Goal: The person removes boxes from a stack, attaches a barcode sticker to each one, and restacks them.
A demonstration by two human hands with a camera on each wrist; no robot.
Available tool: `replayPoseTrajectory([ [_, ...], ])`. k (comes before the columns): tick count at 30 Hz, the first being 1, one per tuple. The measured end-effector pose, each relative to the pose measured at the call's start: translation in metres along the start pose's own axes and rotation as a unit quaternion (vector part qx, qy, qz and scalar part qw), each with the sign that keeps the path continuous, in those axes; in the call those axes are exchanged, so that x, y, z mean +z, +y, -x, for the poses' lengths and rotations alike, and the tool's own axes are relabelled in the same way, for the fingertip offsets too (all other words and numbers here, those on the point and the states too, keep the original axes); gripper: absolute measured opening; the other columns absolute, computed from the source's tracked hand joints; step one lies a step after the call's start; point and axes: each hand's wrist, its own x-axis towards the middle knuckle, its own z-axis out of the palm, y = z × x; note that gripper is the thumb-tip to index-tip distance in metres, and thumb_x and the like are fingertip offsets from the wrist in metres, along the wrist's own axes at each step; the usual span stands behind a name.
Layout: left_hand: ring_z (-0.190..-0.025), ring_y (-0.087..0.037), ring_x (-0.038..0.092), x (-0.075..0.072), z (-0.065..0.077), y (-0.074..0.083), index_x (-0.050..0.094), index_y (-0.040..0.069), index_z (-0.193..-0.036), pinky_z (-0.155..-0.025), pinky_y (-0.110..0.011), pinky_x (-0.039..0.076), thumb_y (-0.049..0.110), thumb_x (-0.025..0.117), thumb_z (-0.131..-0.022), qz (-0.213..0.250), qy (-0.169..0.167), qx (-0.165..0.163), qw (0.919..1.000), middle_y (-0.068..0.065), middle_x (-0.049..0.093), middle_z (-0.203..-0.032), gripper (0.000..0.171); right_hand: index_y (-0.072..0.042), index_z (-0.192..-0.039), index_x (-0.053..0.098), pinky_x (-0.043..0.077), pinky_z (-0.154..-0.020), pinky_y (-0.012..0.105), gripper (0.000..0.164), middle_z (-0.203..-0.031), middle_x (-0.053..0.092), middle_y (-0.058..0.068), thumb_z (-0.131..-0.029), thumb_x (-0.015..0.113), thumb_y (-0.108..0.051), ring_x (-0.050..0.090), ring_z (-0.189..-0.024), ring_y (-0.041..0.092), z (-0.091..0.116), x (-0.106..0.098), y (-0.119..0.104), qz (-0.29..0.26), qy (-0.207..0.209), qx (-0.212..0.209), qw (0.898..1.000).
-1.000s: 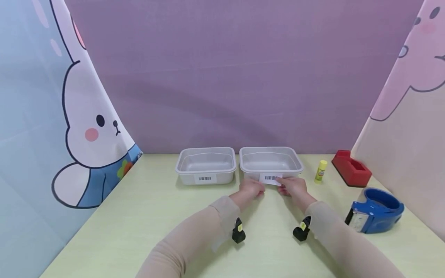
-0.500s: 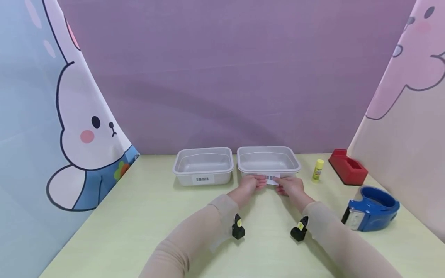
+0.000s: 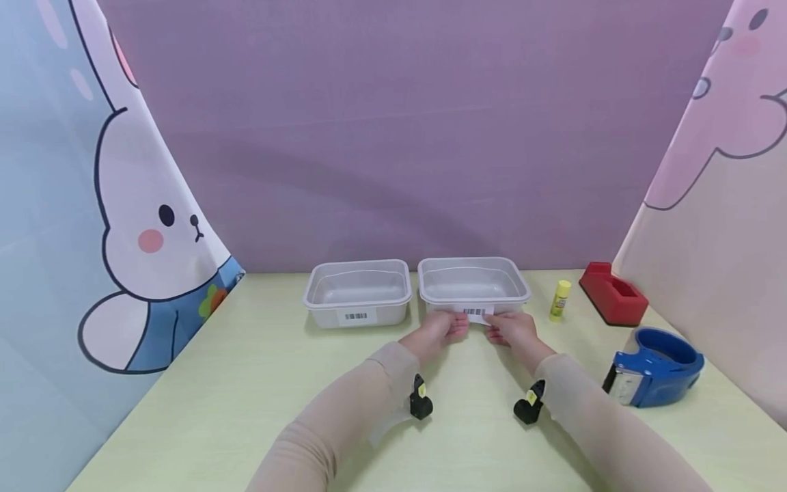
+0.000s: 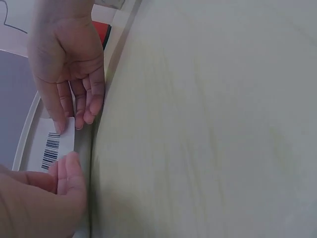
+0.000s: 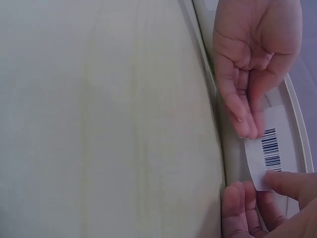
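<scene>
A white barcode label lies against the front wall of the right-hand white plastic box. My right hand pinches the label's right corner, its thumb on the printed face; in the right wrist view that lower edge of the label bends away from the wall. My left hand is at the label's other end, with fairly straight fingertips touching its lower edge. In the left wrist view, the barcode shows between both hands.
Left of this box stands a second white box with its own barcode label. To the right are a yellow glue stick, a red tape dispenser and a blue tape dispenser. A purple backdrop rises behind.
My left fingers have slid over the label and then back down to its lower edge, uncovering the barcode again. The right hand keeps its hold on the corner. The head view has shifted slightly.
</scene>
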Motion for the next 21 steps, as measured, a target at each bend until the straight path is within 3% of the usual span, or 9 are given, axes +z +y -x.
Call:
replayPoseTrajectory([
  [9, -0.112, -0.028, 0.064, -0.004, 0.007, 0.010, 0.058, -0.011, -0.122, -0.100, -0.032, 0.052, -0.012, 0.050, -0.090, 0.045, -0.043, 0.029, 0.9976, -0.025, 0.063, -0.122, 0.033, 0.010, -0.121, 0.057, 0.059, -0.070, 0.025, 0.038, -0.083, 0.068, 0.006, -0.090, 0.062, -0.011, 0.063, -0.069, 0.010, 0.009, -0.009, -0.010, 0.015, 0.012, -0.020, 1.000],
  [16, -0.112, -0.027, 0.065, -0.006, 0.010, 0.014, 0.060, -0.010, -0.122, -0.099, -0.030, 0.052, -0.009, 0.053, -0.091, 0.043, -0.042, 0.046, 0.9971, -0.024, 0.063, -0.124, 0.031, 0.015, -0.127, 0.052, 0.058, -0.089, 0.031, 0.037, -0.084, 0.073, -0.001, -0.095, 0.054, -0.002, 0.068, -0.076, 0.006, 0.010, -0.003, -0.019, -0.030, -0.069, -0.068, 0.995],
  [21, -0.116, -0.031, 0.063, -0.008, 0.010, 0.011, 0.058, -0.011, -0.123, -0.100, -0.032, 0.051, -0.012, 0.050, -0.090, 0.050, -0.047, 0.050, 0.9964, -0.026, 0.061, -0.126, 0.034, 0.016, -0.125, 0.051, 0.058, -0.085, 0.028, 0.034, -0.081, 0.070, -0.001, -0.094, 0.049, 0.002, 0.067, -0.075, 0.008, 0.004, 0.000, -0.015, -0.060, -0.070, -0.049, 0.995],
])
